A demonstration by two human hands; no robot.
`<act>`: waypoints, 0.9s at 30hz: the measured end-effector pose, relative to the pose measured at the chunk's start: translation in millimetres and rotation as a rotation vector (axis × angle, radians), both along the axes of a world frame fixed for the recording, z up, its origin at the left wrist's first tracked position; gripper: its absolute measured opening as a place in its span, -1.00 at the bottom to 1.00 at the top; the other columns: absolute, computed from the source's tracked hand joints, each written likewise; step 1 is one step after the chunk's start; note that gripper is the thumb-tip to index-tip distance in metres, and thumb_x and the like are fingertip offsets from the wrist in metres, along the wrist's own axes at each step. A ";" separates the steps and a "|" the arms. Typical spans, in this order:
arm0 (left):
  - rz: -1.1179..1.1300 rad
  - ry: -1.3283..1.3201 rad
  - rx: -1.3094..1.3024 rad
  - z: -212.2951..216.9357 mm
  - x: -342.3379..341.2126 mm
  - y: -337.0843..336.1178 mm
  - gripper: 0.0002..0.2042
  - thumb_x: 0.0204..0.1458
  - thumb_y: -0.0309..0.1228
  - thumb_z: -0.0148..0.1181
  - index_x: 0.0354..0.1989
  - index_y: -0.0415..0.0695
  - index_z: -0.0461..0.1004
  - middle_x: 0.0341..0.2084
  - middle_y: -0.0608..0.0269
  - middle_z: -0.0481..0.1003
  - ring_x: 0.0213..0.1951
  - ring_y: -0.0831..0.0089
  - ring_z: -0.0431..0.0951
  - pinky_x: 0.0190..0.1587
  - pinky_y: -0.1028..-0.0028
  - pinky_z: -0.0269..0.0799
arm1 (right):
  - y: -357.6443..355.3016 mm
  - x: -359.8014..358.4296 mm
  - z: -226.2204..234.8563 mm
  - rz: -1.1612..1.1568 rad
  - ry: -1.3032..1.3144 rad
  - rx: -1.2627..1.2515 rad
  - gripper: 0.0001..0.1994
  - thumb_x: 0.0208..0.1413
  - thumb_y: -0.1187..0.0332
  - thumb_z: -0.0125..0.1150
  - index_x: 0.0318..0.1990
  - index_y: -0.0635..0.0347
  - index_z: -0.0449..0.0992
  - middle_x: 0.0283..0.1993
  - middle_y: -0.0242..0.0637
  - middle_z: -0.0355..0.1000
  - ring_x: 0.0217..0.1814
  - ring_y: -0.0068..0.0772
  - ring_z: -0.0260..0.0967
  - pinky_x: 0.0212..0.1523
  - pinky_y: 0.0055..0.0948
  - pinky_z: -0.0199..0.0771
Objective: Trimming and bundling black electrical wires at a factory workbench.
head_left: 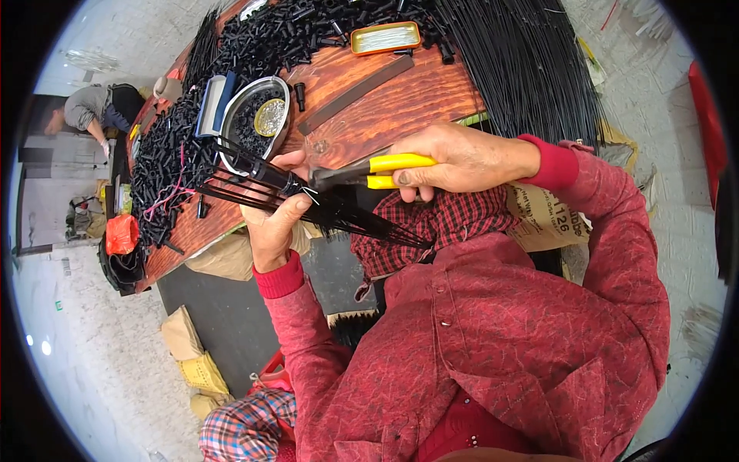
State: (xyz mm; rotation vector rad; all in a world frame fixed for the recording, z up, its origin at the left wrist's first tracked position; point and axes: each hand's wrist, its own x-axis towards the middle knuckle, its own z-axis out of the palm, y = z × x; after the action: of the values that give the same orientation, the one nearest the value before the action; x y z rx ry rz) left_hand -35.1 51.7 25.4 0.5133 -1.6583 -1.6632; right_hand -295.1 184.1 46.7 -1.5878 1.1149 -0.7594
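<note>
At twelve o'clock the pliers (346, 177) are pairing glossy, smooth yellow plastic-looking grips (402, 162) with dull dark metal. Beyond them, the wooden surface (431, 92) is showing reddish grain under a varnish-like sheen. Toward ten, black plastic-looking tubes (158, 154) are glinting; toward eleven, a smooth tray (288, 119) (metal, by its look) is shining. At six, the red cloth jacket (377, 369) is looking matt and faintly textured.

A bundle of slim black rods (358, 219) slants across the near side of the worktop (416, 96), its ends fanned apart at far left and drawn close together at near right. A short, pale wire (310, 194) shows at its middle. Yellow-handled pliers (381, 163) point left, their dark head at the wire, handles slightly apart; whether the jaws grip it is unclear.
</note>
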 end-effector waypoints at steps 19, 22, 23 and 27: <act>0.085 -0.087 -0.067 3.1 -14.6 5.4 -0.52 -0.15 -0.56 0.40 0.02 -0.32 0.43 -0.21 0.21 0.54 -0.19 0.48 0.54 -0.08 0.49 0.46 | -47.6 54.6 -11.1 -0.403 -0.196 -0.241 -0.61 0.06 0.35 0.34 0.00 0.32 0.41 -0.13 -0.32 0.48 -0.10 -0.59 0.40 -0.04 -0.50 0.42; 0.132 -0.118 -0.048 3.7 -11.8 3.0 -0.55 -0.17 -0.59 0.41 -0.04 -0.30 0.46 -0.25 0.24 0.54 -0.23 0.52 0.54 -0.11 0.49 0.50 | -51.7 67.8 -8.5 -0.411 -0.580 -0.286 -0.67 0.08 0.34 0.30 -0.07 0.34 0.45 -0.17 -0.26 0.55 -0.16 -0.52 0.48 -0.16 -0.45 0.48; 0.126 -0.085 -0.031 2.1 -14.3 3.1 -0.56 -0.17 -0.59 0.42 -0.04 -0.29 0.46 -0.25 0.25 0.54 -0.22 0.52 0.54 -0.11 0.48 0.50 | -51.7 67.4 -5.3 -0.415 -0.592 -0.287 -0.65 0.10 0.39 0.27 0.02 0.34 0.42 -0.08 -0.30 0.55 -0.08 -0.59 0.45 -0.09 -0.50 0.46; 0.099 -0.085 -0.042 8.1 -16.1 6.9 -0.58 -0.14 -0.52 0.43 -0.06 -0.27 0.47 -0.26 0.29 0.54 -0.21 0.51 0.53 -0.08 0.48 0.47 | -47.3 67.4 -4.3 -0.516 -0.270 -0.291 -0.61 0.08 0.37 0.33 0.03 0.30 0.41 -0.18 -0.36 0.48 -0.18 -0.60 0.40 -0.14 -0.51 0.43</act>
State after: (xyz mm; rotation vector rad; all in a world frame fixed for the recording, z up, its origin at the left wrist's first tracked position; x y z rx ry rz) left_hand -51.2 58.6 33.5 0.6433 -1.6968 -1.5510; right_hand -227.7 136.8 42.4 -1.3795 1.2663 -1.4900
